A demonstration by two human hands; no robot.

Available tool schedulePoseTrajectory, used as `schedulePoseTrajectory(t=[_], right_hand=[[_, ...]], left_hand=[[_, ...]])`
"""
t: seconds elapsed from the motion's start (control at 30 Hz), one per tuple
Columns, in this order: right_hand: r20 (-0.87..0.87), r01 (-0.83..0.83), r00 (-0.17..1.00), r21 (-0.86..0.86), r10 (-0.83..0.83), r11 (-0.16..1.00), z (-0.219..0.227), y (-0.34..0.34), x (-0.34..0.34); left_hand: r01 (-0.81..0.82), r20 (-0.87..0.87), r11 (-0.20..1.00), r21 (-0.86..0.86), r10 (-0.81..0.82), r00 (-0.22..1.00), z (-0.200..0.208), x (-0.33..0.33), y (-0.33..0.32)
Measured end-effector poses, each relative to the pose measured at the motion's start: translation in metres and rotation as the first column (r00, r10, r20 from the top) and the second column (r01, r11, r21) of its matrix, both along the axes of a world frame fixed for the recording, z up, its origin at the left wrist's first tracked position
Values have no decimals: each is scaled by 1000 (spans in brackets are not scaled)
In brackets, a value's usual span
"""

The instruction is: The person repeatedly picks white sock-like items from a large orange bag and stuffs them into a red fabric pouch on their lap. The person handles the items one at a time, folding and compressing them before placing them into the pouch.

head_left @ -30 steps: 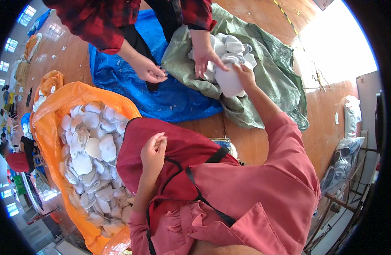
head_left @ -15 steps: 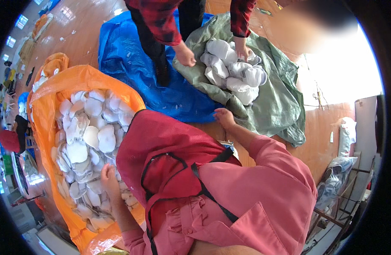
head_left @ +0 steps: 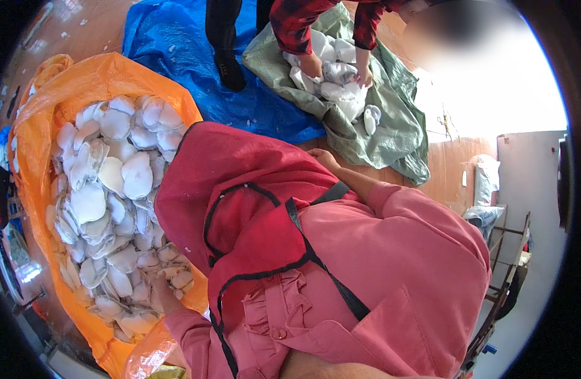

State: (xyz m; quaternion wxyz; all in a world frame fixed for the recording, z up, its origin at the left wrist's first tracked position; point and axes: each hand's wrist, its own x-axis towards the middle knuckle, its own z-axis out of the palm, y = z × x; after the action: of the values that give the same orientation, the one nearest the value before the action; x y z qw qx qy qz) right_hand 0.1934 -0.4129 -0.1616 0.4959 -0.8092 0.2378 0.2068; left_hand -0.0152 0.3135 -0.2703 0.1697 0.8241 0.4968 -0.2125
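Support the white pads (head_left: 88, 202) from beneath with the left hand (head_left: 159, 293) inside the orange bag (head_left: 123, 72); opening and grip, as for the right hand (head_left: 325, 159), cannot be determined.

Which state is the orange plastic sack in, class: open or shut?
Open: the orange plastic sack has its mouth spread wide, with many rounded white pieces visible inside.

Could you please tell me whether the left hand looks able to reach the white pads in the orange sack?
Likely yes: the left hand is right at the white pads, and the orange sack gapes open, with nothing visibly covering them.
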Motion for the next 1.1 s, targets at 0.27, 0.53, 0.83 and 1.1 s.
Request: schedulePoseTrajectory(t=[0.27, 0.53, 0.83, 1.1], right_hand=[[-12, -270, 962, -185, 273, 945, 20, -2, 3], [-96, -496, 864, -330, 494, 803, 64, 17, 44], [65, -437, 842, -497, 535, 749, 110, 29, 129], [185, -448, 755, -555, 629, 701, 130, 72, 203]], left_hand=[[115, -166, 936, -333, -179, 970, -61, -17, -67], [750, -86, 603, -271, -791, 605, -86, 25, -136], [-428, -108, 832, -353, 418, 902, -52, 57, -180], [-796, 7, -40, -604, 998, -55, -110, -17, -152]])
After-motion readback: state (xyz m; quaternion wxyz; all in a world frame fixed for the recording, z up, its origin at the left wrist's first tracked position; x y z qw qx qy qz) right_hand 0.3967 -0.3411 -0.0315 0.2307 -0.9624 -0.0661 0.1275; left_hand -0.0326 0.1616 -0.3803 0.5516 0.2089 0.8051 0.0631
